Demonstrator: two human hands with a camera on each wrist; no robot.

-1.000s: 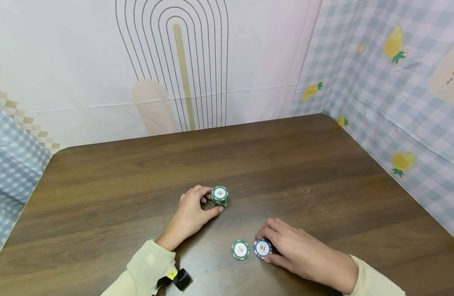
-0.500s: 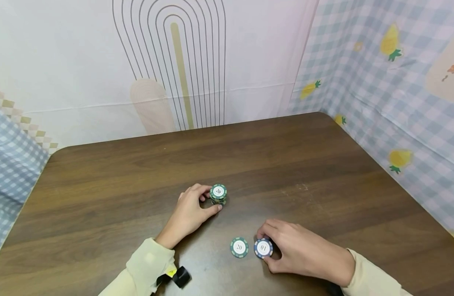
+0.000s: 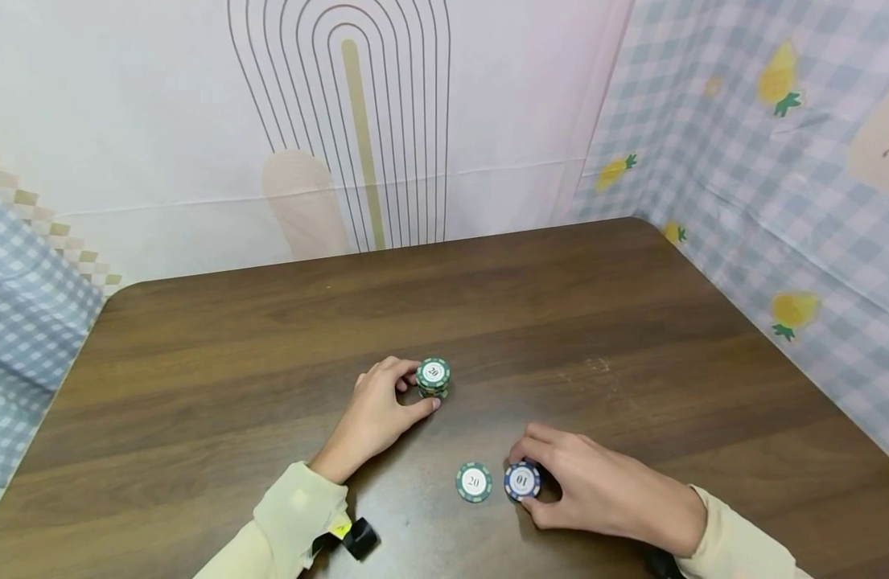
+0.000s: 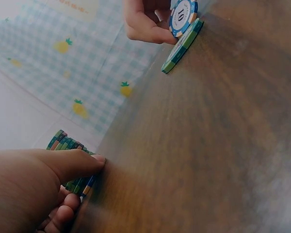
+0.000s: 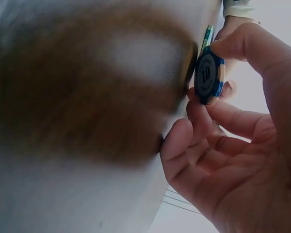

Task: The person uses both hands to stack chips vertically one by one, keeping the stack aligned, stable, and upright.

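Observation:
My left hand (image 3: 375, 412) curls its thumb and fingers around a stack of poker chips (image 3: 433, 373), whose top chip is green and reads 20. Seen from the left wrist, the stack (image 4: 60, 141) is mostly green-edged with a blue-edged chip at its table end, and the thumb covers its middle. Between thumb and fingers, my right hand (image 3: 603, 489) pinches a blue poker chip (image 3: 522, 481) marked 10. The right wrist view shows that blue chip (image 5: 209, 76) slightly off the tabletop. A single green chip (image 3: 474, 482) marked 20 lies flat just left of it.
The brown wooden table (image 3: 270, 338) extends beyond both hands. A white printed cloth (image 3: 162, 121) hangs behind it, and checked cloth (image 3: 741, 185) with pineapples borders the right side. A black strapped device (image 3: 359, 539) is at the left wrist.
The blue chip in my right hand has shifted slightly right, widening its gap from the lone green chip. My left hand stays at the stack. The head view has shifted a little.

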